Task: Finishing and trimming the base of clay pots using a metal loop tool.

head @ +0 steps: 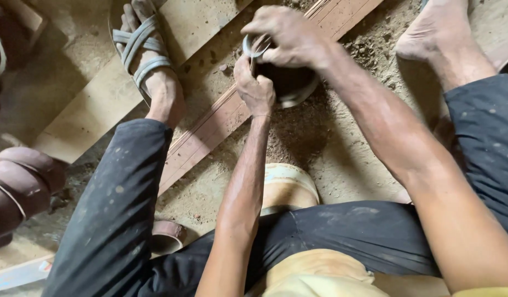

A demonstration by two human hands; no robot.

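A dark round pot-like piece [291, 87] with a pale rim rests on the sandy ground between my legs. At its upper left edge a thin grey metal ring [253, 48] stands up. My right hand [289, 36] reaches over the piece from above, fingers curled around the ring. Just below, my left hand [255, 88] is clenched into a fist against the left side of the piece, and a thin dark tool sticks up from it toward the ring. The hands hide most of the piece's top.
A long ridged wooden strip [210, 129] runs diagonally under the hands. My left foot in a strapped sandal [141, 47] rests on a pale board [89, 110]; my bare right foot [429, 33] is at top right. Brown rolls [17, 187] lie at left, a pale disc [287, 187] near my lap.
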